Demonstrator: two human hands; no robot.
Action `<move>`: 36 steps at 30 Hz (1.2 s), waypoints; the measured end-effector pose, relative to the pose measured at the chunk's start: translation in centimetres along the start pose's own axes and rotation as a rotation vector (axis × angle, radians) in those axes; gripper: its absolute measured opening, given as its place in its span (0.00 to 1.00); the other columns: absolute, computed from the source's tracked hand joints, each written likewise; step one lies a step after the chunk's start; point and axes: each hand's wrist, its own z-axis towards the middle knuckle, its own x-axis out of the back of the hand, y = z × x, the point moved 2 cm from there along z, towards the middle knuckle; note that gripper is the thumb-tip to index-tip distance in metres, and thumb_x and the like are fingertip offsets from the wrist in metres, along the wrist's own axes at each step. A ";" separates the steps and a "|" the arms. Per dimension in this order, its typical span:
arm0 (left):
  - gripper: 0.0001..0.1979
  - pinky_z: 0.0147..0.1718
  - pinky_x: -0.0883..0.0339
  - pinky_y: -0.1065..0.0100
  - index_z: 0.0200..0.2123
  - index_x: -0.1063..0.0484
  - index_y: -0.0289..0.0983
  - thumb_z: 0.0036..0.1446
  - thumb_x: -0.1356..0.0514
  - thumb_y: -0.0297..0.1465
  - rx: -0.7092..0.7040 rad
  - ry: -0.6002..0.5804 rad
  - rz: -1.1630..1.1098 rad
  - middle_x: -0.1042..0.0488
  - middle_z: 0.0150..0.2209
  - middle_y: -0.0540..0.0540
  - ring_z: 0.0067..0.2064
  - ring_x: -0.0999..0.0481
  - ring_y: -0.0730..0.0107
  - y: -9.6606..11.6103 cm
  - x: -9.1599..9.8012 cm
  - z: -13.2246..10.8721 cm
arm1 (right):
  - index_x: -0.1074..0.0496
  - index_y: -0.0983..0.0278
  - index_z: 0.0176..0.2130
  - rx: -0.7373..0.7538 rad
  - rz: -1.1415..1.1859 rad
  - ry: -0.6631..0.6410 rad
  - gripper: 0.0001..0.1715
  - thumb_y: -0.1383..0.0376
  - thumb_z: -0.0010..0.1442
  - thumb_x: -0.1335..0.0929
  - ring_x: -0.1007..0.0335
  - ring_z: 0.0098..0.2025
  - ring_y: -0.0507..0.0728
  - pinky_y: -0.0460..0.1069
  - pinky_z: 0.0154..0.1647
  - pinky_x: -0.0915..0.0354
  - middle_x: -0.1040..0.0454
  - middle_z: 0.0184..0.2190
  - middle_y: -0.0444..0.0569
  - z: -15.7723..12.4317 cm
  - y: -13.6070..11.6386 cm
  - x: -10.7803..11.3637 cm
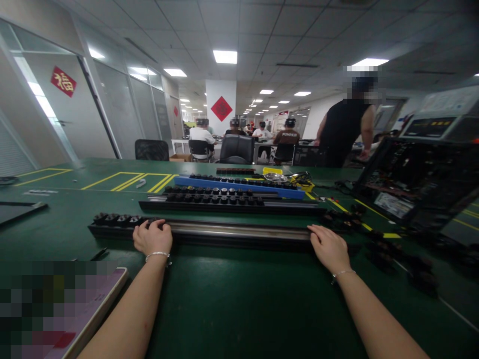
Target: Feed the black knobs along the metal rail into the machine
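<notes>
A long black rail [239, 232] with a silver strip lies across the green table [224, 304] in front of me. My left hand [152, 238] rests on its left part, fingers curled over the near edge, beside several black knobs [116, 218] seated in the rail. My right hand [329, 248] lies on the rail's right end, fingers bent over it. Both wrists wear thin bracelets.
Behind it lie a second black rail [232, 203] full of knobs and a blue rail [239, 183]. Loose black parts [389, 249] are scattered at right, below an open machine [415, 184]. A tablet [75, 314] sits at near left. A person in black [344, 132] stands beyond; others sit farther back.
</notes>
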 end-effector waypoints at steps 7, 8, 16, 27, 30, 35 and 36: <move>0.11 0.48 0.42 0.51 0.37 0.31 0.39 0.50 0.46 0.34 -0.006 -0.047 0.060 0.29 0.46 0.38 0.55 0.39 0.50 1.1 1.9 -0.2 | 0.28 0.58 0.46 -0.013 -0.001 -0.023 0.24 0.60 0.59 0.46 0.38 0.54 0.58 0.57 0.52 0.43 0.29 0.50 0.47 0.0 -0.1 0.2; 0.12 0.48 0.41 0.51 0.38 0.32 0.39 0.51 0.46 0.35 0.003 -0.046 0.062 0.29 0.45 0.38 0.55 0.38 0.51 1.1 1.9 -0.1 | 0.28 0.59 0.46 -0.015 -0.001 -0.023 0.24 0.60 0.59 0.46 0.38 0.54 0.58 0.57 0.52 0.44 0.29 0.50 0.47 0.0 -0.1 0.2; 0.18 0.45 0.39 0.52 0.43 0.34 0.38 0.49 0.43 0.38 0.029 -0.014 0.063 0.28 0.44 0.39 0.50 0.32 0.49 0.7 1.5 0.3 | 0.28 0.59 0.45 0.002 0.000 0.008 0.23 0.61 0.59 0.45 0.37 0.53 0.57 0.56 0.52 0.43 0.28 0.48 0.47 0.0 0.0 0.0; 0.20 0.47 0.39 0.53 0.43 0.35 0.38 0.47 0.42 0.39 -0.017 -0.091 -0.002 0.27 0.44 0.41 0.49 0.32 0.49 1.2 1.3 -0.4 | 0.27 0.59 0.44 0.005 0.004 0.010 0.23 0.61 0.58 0.45 0.36 0.52 0.57 0.56 0.52 0.42 0.28 0.49 0.47 0.0 0.1 -0.1; 0.20 0.47 0.40 0.54 0.43 0.35 0.38 0.46 0.42 0.38 -0.025 -0.096 0.002 0.27 0.44 0.41 0.49 0.32 0.49 1.4 1.3 -0.5 | 0.27 0.58 0.45 0.001 0.003 0.001 0.23 0.60 0.59 0.45 0.36 0.52 0.58 0.56 0.52 0.42 0.28 0.49 0.47 0.0 0.0 0.1; 0.20 0.47 0.40 0.54 0.42 0.34 0.37 0.46 0.42 0.38 -0.027 -0.107 0.014 0.27 0.44 0.39 0.48 0.31 0.49 1.6 1.2 -0.7 | 0.27 0.58 0.45 -0.001 -0.006 0.000 0.23 0.61 0.58 0.45 0.36 0.53 0.58 0.57 0.51 0.42 0.28 0.49 0.47 0.0 0.0 0.1; 0.20 0.47 0.40 0.54 0.43 0.34 0.37 0.46 0.42 0.38 -0.029 -0.109 0.019 0.27 0.43 0.39 0.48 0.31 0.49 1.6 1.2 -0.7 | 0.27 0.59 0.45 0.001 -0.009 -0.004 0.23 0.61 0.58 0.45 0.36 0.53 0.58 0.56 0.51 0.42 0.28 0.49 0.47 0.0 0.0 0.1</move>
